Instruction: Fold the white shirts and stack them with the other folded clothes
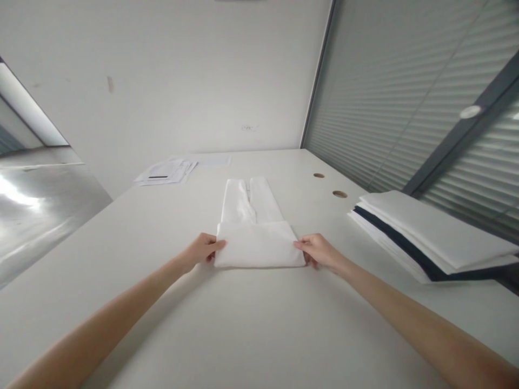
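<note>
While loose white paper sheets [178,172] lie near the far left corner of the smooth white table surface [259,329], the left hand [205,246] pinches the left edge of a white cloth garment [255,237] midway across. Its near panel [259,247] looks folded over already; two long strips [264,202] toward the far edge lie unfolded. The right hand [318,248] grasps the panel's right edge. Two round holes [339,194] and a flat white-and-navy stack [438,229] sit near the surface's right edge, seemingly out of the way.

A smooth, folded white cloth [257,232] lies roughly midway between the side edges of the white table [259,324], its wide flat panel nearest, two long strips pointing toward the far edge.
</note>
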Motion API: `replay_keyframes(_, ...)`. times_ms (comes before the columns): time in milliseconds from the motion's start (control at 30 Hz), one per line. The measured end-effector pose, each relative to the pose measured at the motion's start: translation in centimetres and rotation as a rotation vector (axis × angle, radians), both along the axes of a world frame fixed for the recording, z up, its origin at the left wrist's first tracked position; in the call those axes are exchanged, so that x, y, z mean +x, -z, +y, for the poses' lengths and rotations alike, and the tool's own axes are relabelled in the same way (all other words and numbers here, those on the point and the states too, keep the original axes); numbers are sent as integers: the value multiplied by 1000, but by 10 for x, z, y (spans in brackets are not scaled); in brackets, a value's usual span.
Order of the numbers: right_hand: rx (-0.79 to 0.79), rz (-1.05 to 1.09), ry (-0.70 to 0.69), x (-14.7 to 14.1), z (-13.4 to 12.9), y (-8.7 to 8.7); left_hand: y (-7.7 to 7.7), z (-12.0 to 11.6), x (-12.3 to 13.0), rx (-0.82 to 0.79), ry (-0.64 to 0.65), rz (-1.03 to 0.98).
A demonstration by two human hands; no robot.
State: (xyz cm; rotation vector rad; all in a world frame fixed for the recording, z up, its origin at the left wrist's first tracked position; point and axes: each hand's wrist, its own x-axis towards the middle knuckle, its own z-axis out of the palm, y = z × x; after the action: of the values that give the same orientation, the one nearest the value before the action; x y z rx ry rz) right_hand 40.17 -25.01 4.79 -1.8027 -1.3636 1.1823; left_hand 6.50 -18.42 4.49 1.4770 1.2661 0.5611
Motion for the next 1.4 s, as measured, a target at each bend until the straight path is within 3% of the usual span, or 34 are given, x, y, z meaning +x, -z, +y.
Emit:
replay_keyframes(300, -5, -53, 39, -1, -1, 1, 7, -3, -3, 44, 15, 60)
replay_keyframes(667, 11, -117, 56, -1, 5, 6, 2, 2, -2, -92, 3, 11)
replay_keyframes(1000, -1, -100, 64, 2, 7, 11, -6, 3, -1, -77, 207, 103)
replay_keyframes(1200, -1, -95, 59, 2, 8, 12, -9, 4, -1, -89, 229, 149)
replay_keyframes(1400, -13, -110, 57, 2, 9, 13, -2, 9, -2, -87, 254, 128)
